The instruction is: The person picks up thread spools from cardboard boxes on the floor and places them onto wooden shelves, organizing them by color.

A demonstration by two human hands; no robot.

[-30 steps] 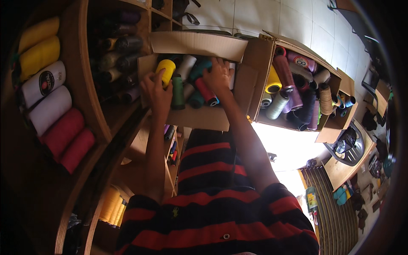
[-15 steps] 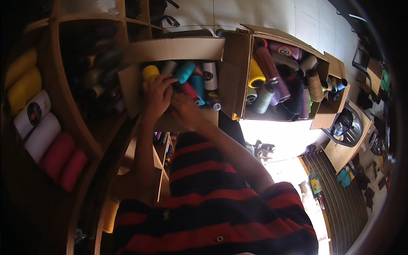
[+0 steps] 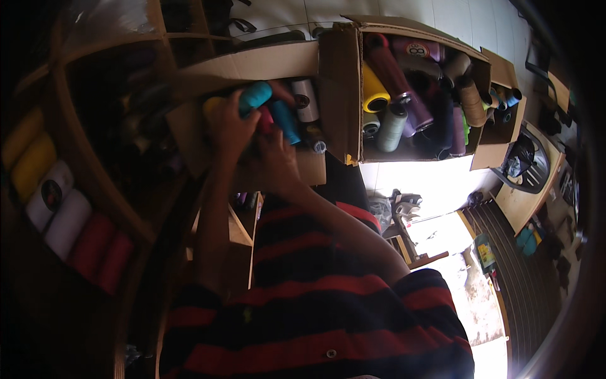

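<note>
Both my hands are inside a cardboard box (image 3: pixel 252 63) of thread cones. My left hand (image 3: pixel 228 129) has its thumb and fingers around the lower end of a turquoise thread cone (image 3: pixel 256 95), which lies tilted. A yellow cone (image 3: pixel 212 106) is partly covered by that hand. Beside it, my right hand (image 3: pixel 278 165) reaches in with fingers stretched out and apart, close to a red cone (image 3: pixel 265 119). A blue cone (image 3: pixel 286 123), a white cone (image 3: pixel 305 101) and a dark cone (image 3: pixel 315 138) lie to its right.
To the right stands a second carton (image 3: pixel 341 95) filled with mixed cones, and a smaller carton (image 3: pixel 502 76) beyond it. Wooden shelving (image 3: pixel 95 158) on the left holds yellow, white and red cones (image 3: pixel 88 243). A dark chair (image 3: pixel 527 161) stands at the far right.
The turquoise cone has shifted left and tipped flatter, with my left hand closing round its end. My right hand's fingers have spread. The whole view has shifted slightly.
</note>
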